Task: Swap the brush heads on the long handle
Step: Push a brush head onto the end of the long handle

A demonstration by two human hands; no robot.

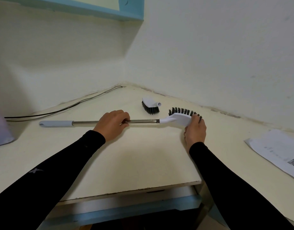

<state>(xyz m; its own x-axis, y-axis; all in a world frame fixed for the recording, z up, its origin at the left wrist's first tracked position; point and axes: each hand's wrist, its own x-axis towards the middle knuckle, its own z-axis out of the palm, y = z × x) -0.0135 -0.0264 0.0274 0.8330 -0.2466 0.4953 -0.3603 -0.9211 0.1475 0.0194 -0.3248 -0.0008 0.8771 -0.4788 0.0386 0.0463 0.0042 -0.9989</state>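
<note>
Long handle [109,121], frame centre on the worktop [143,155]: left hand [112,124] grips the shaft, right hand [195,128] clasps the fitted curved brush head [177,117]. Spare brush head [150,105] just behind; cable [60,110] upper left, paper [279,148] right.

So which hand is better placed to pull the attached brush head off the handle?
The right hand: it already grips the attached head at the end of the handle. The left hand holds the shaft mid-length, suited to bracing it.
</note>
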